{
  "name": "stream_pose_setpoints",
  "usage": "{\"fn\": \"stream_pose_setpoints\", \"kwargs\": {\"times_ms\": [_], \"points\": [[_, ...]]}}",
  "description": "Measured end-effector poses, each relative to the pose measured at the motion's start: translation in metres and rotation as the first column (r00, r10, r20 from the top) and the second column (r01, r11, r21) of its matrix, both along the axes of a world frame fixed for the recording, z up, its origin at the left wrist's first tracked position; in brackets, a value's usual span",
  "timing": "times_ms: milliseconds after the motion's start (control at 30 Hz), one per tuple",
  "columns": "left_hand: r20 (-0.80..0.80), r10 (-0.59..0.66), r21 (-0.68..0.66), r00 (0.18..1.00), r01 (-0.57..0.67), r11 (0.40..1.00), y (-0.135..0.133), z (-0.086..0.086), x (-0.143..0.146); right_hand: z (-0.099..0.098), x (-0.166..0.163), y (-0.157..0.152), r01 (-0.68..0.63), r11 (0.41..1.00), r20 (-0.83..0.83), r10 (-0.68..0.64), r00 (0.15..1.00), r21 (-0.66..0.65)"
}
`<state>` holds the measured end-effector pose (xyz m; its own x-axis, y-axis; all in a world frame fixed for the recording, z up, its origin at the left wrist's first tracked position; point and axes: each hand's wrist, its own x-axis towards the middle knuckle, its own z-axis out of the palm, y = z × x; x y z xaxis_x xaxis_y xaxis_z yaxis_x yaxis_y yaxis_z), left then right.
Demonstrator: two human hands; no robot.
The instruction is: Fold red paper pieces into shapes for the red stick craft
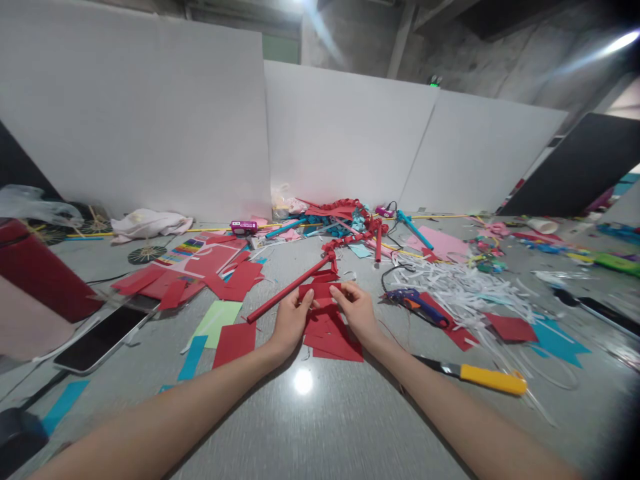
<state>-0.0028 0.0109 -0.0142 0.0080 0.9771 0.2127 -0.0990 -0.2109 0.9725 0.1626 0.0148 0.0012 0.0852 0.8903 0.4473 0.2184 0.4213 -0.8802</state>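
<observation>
My left hand (pixel 289 321) and my right hand (pixel 358 309) meet at the middle of the grey table, both pinching a small piece of red paper (pixel 323 291) between fingertips. Under the hands lies a loose stack of red paper sheets (pixel 334 337). A long rolled red paper stick (pixel 285 293) runs from beside my left hand up to a knot of red paper strips (pixel 331 252). Both hands are closed on the red piece.
A blue and orange glue gun (pixel 416 305) lies right of my hands amid white paper shreds (pixel 460 287). A yellow-handled utility knife (pixel 480 377) is near my right forearm. A dark tablet (pixel 103 339) and red sheets (pixel 190 273) lie left. White partition boards (pixel 345 133) stand behind.
</observation>
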Motion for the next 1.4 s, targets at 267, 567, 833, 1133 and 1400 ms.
{"fn": "stream_pose_setpoints", "kwargs": {"times_ms": [267,567,833,1133,1400], "points": [[0.120,-0.004,-0.041,0.993,0.009,0.999,-0.001,0.004,-0.001,-0.001,0.001,-0.002,-0.116,0.987,-0.068,0.109,0.992,-0.113],[0.212,-0.016,-0.092,0.977,0.037,0.995,-0.004,0.010,-0.001,0.002,0.002,-0.004,-0.165,0.979,-0.247,0.131,0.960,-0.122],[0.234,-0.084,-0.099,0.969,0.110,0.989,-0.004,0.014,-0.003,0.010,0.000,-0.012,-0.303,0.945,-0.168,0.281,0.945,-0.123],[0.205,-0.105,-0.079,0.973,0.123,0.989,-0.005,0.014,-0.004,0.006,-0.001,-0.008,-0.277,0.954,-0.189,0.252,0.949,-0.115],[0.082,-0.142,0.012,0.986,0.142,0.990,-0.010,0.020,-0.001,0.004,0.001,-0.005,-0.229,0.971,-0.168,0.214,0.962,-0.074]]}}
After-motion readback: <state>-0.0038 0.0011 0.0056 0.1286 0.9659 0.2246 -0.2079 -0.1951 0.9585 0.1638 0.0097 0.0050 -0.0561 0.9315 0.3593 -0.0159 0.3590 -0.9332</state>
